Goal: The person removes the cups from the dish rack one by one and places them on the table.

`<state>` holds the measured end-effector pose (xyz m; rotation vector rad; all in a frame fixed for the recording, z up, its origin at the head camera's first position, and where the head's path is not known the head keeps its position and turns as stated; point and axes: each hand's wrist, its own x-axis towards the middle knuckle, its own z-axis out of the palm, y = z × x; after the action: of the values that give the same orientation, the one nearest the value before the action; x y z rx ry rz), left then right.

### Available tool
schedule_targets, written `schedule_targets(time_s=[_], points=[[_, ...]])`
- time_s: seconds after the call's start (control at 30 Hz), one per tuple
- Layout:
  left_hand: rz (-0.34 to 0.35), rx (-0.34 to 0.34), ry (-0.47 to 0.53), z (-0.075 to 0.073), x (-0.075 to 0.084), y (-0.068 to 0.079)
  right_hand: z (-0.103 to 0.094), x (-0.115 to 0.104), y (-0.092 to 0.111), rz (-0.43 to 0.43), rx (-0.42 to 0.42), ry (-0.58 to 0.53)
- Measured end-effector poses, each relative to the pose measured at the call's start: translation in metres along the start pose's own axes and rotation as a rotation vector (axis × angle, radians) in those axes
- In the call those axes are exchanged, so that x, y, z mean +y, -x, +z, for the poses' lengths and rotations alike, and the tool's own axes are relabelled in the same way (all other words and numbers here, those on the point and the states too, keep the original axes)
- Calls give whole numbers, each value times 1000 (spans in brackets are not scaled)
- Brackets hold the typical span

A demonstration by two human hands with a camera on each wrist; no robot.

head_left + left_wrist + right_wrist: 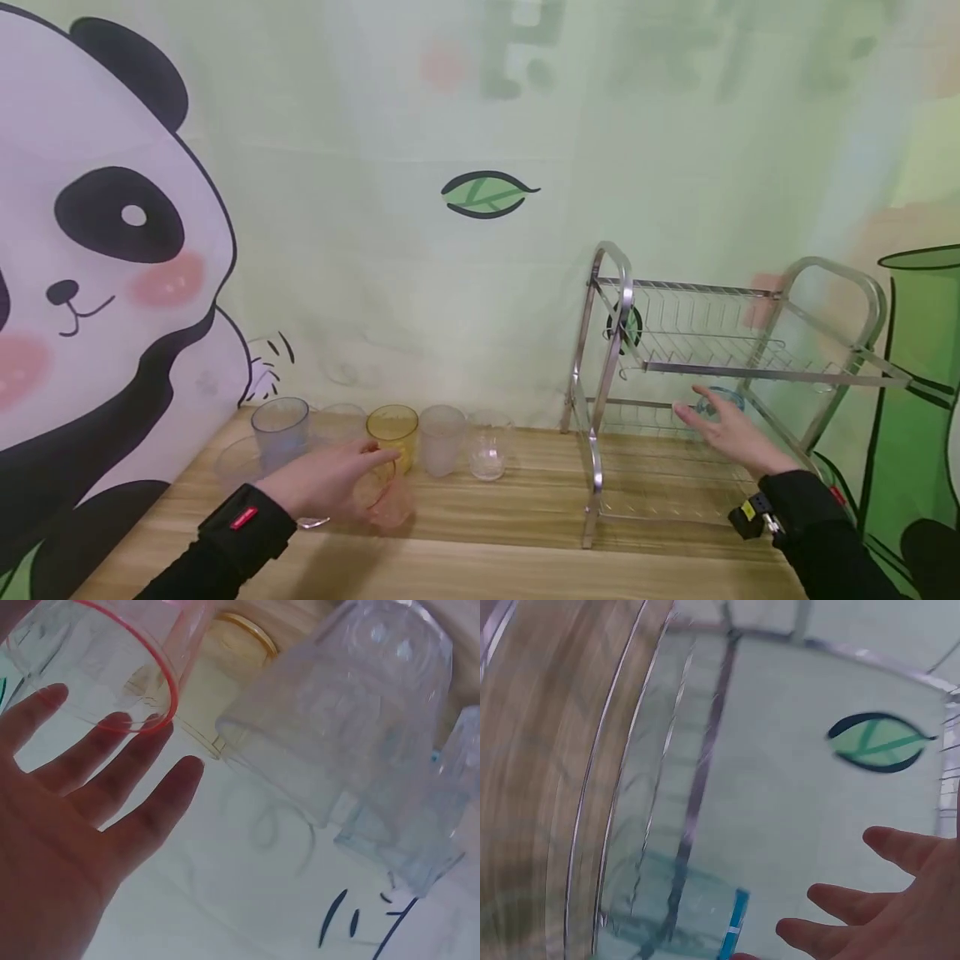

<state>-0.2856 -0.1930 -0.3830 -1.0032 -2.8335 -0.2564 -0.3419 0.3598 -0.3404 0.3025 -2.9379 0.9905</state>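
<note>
In the head view my left hand (330, 479) is at a pink see-through cup (393, 507) on the table. The left wrist view has the fingers (135, 799) spread and fairly straight beside the cup's red rim; firm contact cannot be made out. My right hand (738, 437) reaches between the tiers of a metal dish rack (596, 467), fingers apart and holding nothing. Close to it, a clear blue cup (726, 400) with a bright blue rim (735, 926) sits on the rack's lower tier, partly hidden by the hand in the head view.
Behind the left hand stand a yellow cup (393, 425), a frosted cup (442, 442), a clear glass (489, 454) and a bluish cup (281, 429). The rack's upper tier (750, 368) overhangs the right hand. A printed cloth (420, 292) hangs behind the table.
</note>
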Motion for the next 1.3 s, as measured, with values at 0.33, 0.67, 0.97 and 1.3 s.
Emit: schedule_targets(time_s=[0.33,0.67,0.97,1.3], points=[[-170,-209,2,-12,5,-23,-9,22,-33,-6,56,232],[-308,-285,30,-12,-2,-35,4,53,-58,85,69,377],[-322,-276,32,-8,1,-42,21,76,-51,184,286,356],[-387,-274,61,-9,6,-43,16,78,-56,30,429,540]])
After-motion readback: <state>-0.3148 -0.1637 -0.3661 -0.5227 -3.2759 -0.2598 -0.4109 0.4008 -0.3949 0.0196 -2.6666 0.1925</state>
